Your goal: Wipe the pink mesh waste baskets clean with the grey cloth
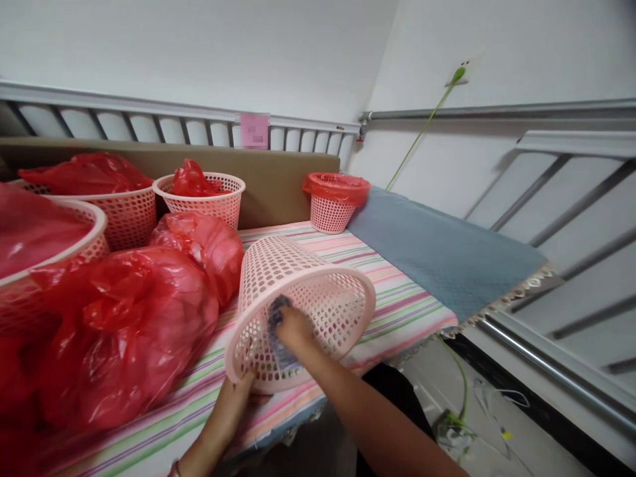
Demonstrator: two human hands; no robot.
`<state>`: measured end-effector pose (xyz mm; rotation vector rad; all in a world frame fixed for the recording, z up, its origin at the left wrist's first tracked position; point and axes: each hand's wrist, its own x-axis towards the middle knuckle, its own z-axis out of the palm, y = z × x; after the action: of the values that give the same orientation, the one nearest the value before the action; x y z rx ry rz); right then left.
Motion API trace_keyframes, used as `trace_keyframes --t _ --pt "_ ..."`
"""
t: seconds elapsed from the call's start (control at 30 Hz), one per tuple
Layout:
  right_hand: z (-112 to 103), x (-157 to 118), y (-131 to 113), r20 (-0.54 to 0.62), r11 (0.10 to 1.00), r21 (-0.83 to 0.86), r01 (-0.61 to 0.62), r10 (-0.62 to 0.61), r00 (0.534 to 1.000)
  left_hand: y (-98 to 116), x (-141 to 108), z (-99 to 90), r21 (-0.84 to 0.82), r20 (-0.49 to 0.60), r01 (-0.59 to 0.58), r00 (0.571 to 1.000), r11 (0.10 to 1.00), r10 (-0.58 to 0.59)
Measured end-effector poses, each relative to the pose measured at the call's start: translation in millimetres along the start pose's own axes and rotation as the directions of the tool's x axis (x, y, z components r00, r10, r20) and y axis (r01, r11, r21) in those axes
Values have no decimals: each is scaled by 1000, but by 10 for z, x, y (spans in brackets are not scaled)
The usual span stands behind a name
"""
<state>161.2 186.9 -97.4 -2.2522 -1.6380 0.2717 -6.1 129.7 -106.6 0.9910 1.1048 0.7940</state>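
A pink perforated plastic basket lies tipped on its side on the striped cloth, its mouth facing me. My left hand grips the lower left of its rim, the fingers partly hidden behind it. Reaching inside the mouth, my right hand is closed on a dark bluish cloth, which lies against the inner wall. Left of the basket sit red plastic bags, bulging and crumpled.
More pink baskets with red bags stand on the left. A red-lined basket stands at the back, near a blue cover. Radiators run along the walls. A green cord hangs from a socket.
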Motion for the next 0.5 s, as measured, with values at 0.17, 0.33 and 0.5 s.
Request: trace_keyframes --t 0.17,0.33,0.5 --pt "160 -175 -322 117 967 249 51 -82 990 -134 65 18 -80 -112 -88 991 993 79" --pt "78 -676 -183 65 922 333 197 -231 971 -254 36 34 -152 -92 -218 974 964 205" --pt "-333 -734 366 105 903 -246 353 -337 935 -353 -8 132 -283 78 29 997 959 -7"
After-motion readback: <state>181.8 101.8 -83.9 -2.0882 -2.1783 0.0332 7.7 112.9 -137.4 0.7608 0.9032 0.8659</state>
